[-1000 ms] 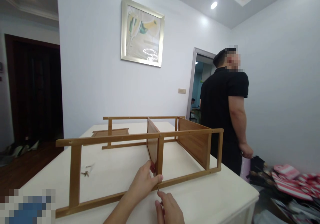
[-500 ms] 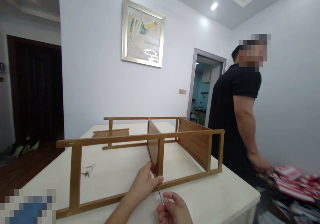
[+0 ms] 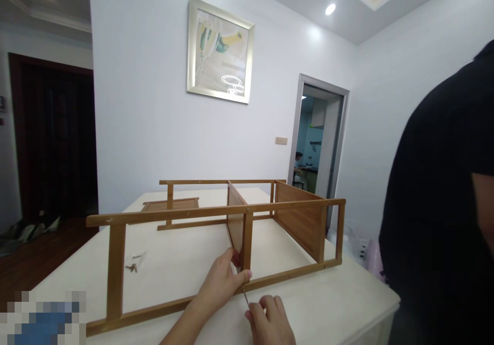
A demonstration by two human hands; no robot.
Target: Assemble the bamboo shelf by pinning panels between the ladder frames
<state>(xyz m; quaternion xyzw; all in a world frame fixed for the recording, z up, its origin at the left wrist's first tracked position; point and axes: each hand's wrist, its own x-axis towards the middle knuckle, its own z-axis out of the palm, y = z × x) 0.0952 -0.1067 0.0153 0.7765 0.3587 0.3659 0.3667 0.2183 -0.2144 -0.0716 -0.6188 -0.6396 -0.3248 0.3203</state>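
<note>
A wooden shelf frame (image 3: 208, 212) lies on its side on a white table (image 3: 309, 304). My left hand (image 3: 219, 278) is closed around the lower end of its middle upright, thumb on the near bottom rail and fingers behind by the shelf panel (image 3: 236, 221). My right hand (image 3: 270, 320) pinches a thin metal hex key (image 3: 246, 298). The key's tip meets the near bottom rail just below my left thumb, at the joint with the upright. My fingers cover the key's other end.
Several small screws (image 3: 132, 268) lie on the table inside the frame at left, beside a small clear bag (image 3: 139, 256). A loose wooden panel (image 3: 172, 205) rests at the back left. A person in black (image 3: 432, 191) stands close at the right, beyond the table corner.
My right hand has turned on the hex key, its knuckles now facing up. The left hand keeps its place. The person in black has moved closer on the right.
</note>
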